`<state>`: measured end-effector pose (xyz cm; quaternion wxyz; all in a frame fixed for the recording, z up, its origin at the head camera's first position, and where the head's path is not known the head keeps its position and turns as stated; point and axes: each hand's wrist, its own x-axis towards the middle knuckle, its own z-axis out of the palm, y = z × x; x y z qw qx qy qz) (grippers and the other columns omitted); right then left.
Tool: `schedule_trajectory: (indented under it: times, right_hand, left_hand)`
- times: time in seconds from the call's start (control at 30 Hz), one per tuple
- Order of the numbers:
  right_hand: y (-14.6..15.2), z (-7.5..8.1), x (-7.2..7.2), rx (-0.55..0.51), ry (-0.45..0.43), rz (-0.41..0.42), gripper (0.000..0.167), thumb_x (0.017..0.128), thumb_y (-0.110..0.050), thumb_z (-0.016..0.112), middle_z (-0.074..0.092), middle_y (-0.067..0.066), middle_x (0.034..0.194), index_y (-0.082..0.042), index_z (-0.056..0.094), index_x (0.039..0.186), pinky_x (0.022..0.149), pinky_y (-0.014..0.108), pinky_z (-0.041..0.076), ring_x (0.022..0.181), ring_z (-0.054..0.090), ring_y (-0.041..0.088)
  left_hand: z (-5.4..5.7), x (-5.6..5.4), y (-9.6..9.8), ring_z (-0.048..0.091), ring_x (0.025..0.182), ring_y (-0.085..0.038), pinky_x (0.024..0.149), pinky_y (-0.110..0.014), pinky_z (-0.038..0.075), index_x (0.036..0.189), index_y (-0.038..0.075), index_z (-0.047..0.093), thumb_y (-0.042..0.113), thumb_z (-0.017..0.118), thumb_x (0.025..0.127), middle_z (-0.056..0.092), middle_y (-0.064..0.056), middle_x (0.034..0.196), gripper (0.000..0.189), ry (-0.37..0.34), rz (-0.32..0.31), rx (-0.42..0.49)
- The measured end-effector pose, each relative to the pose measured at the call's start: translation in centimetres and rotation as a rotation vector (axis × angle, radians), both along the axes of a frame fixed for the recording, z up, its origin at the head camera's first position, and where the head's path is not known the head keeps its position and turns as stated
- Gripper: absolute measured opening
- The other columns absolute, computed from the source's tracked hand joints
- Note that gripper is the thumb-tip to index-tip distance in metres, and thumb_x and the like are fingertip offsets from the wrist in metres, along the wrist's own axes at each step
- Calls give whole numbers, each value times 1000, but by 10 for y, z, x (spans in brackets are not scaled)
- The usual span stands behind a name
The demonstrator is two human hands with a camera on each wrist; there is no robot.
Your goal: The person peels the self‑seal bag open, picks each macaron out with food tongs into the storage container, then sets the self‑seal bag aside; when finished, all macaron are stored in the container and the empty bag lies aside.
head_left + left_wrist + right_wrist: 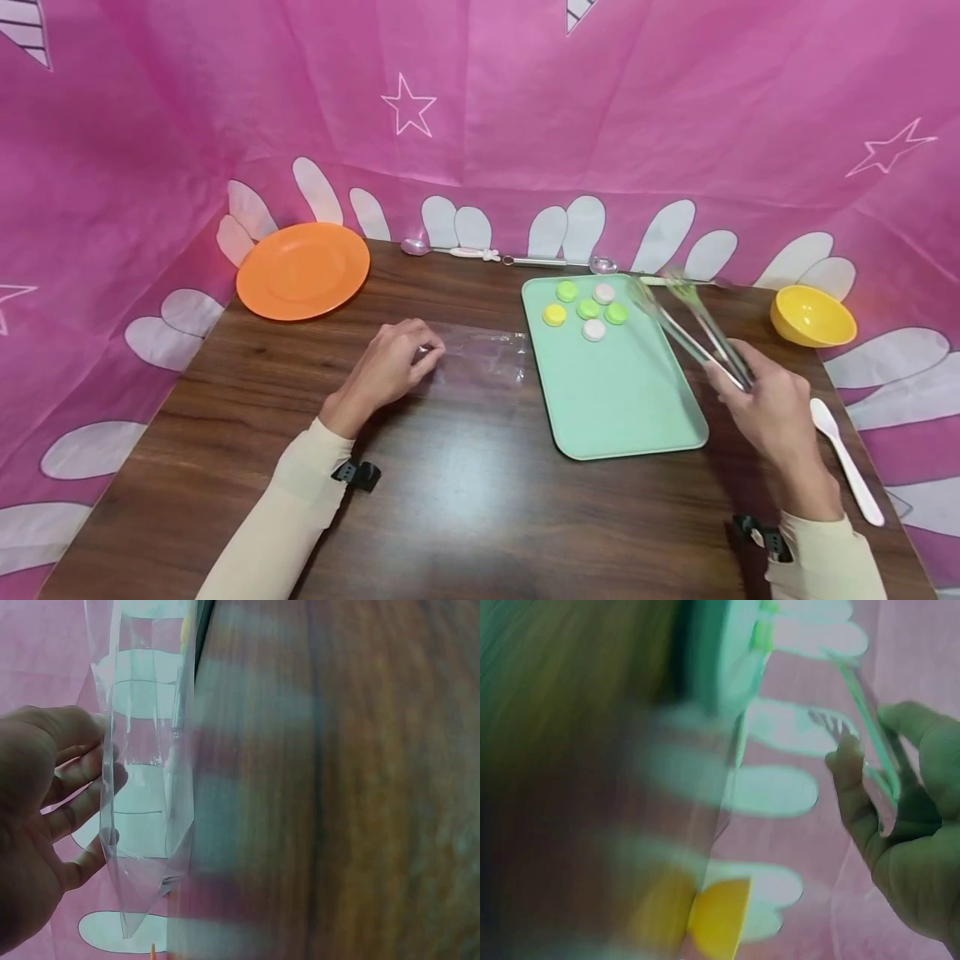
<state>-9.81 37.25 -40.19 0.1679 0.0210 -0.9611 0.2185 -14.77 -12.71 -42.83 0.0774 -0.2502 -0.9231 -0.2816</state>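
With its fingers at the left end of a clear plastic bag (480, 354), my left hand (386, 367) pinches the bag's edge. In the left wrist view the bag (146, 802) stands up off the tabletop, partly covering the fingertips. My right hand (772, 408) grips metal tongs (701, 325), their arms apart and tips blurred above the tray's right edge. Nothing sits between the tong tips. On the mint-green tray (622, 408) lie several small macarons: green ones (588, 309), a yellow one (554, 314) and two pale pink ones (594, 330), grouped at the far end.
An orange plate (303, 271) lies at the back left. Long-handled spoons (536, 262) line the table's back edge against the pink curtain (487, 125). At the right are a yellow bowl (812, 317) and a white spoon (847, 462), beside my right hand.
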Motion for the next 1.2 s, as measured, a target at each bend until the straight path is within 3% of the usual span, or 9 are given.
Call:
schedule_trajectory:
  times: [0.13, 0.23, 0.3, 0.4, 0.63, 0.8, 0.93, 1.07, 1.2]
  right_hand:
    - [20, -10, 7, 43, -44, -75, 19, 103, -19, 70, 72, 15, 69, -2, 67, 112, 57, 37, 37, 60, 57, 13]
    - [26, -19, 10, 54, -69, -83, 18, 105, -19, 67, 70, 14, 67, -1, 64, 104, 57, 48, 41, 62, 61, 36]
    - [28, -24, 10, 61, -84, -80, 19, 105, -19, 67, 69, 14, 66, -1, 63, 102, 57, 52, 41, 64, 62, 43]
    - [29, -28, 9, 77, -125, -76, 24, 106, -22, 67, 67, 16, 67, 1, 62, 101, 58, 54, 42, 66, 61, 46]
    - [27, -27, 11, 142, -385, -84, 53, 105, -37, 67, 63, 27, 77, 14, 57, 114, 62, 61, 47, 72, 60, 54]
    - [18, -25, 12, 184, -451, -134, 56, 101, -39, 71, 60, 30, 74, 14, 56, 100, 63, 63, 48, 72, 60, 56]
    - [12, -22, 11, 186, -466, -157, 54, 100, -39, 72, 60, 34, 76, 11, 54, 91, 66, 68, 48, 78, 60, 63]
    - [6, -17, 12, 187, -484, -176, 60, 103, -41, 68, 59, 44, 95, 16, 51, 109, 74, 72, 49, 93, 59, 69]
    - [-8, -12, 11, 148, -345, -153, 70, 105, -39, 67, 51, 49, 125, 15, 39, 141, 91, 79, 43, 114, 50, 71]
  left_hand:
    - [0, 1, -3, 69, 100, -24, 95, -48, 55, 102, 9, 80, 14, 76, 100, 76, -5, 103, 6, -27, 10, -12]
    - [1, 3, -7, 69, 101, -25, 96, -50, 55, 104, 9, 81, 14, 77, 100, 77, -6, 105, 8, -37, 26, -18]
    - [1, 4, -9, 68, 101, -25, 96, -50, 55, 104, 9, 81, 15, 77, 99, 77, -5, 104, 8, -41, 36, -24]
    - [2, 4, -12, 68, 99, -24, 96, -51, 55, 104, 9, 81, 14, 78, 99, 76, -6, 103, 8, -45, 44, -28]
    - [0, 6, -16, 66, 100, -25, 97, -51, 54, 105, 10, 81, 15, 79, 98, 75, -5, 104, 9, -55, 35, -57]
    - [-2, 5, -16, 64, 114, -29, 100, -54, 50, 107, 11, 82, 17, 79, 97, 75, -8, 111, 11, -70, 37, -88]
    - [-3, 4, -14, 64, 120, -31, 100, -54, 50, 110, 11, 82, 17, 78, 99, 76, -10, 116, 14, -32, 36, -95]
    - [-1, 4, -12, 65, 121, -32, 101, -55, 50, 117, 9, 81, 17, 77, 99, 75, -11, 120, 21, 0, 41, -72]
    - [2, 2, -14, 61, 130, -35, 111, -61, 45, 128, 6, 76, 18, 77, 99, 71, -14, 131, 31, 39, 83, -6]
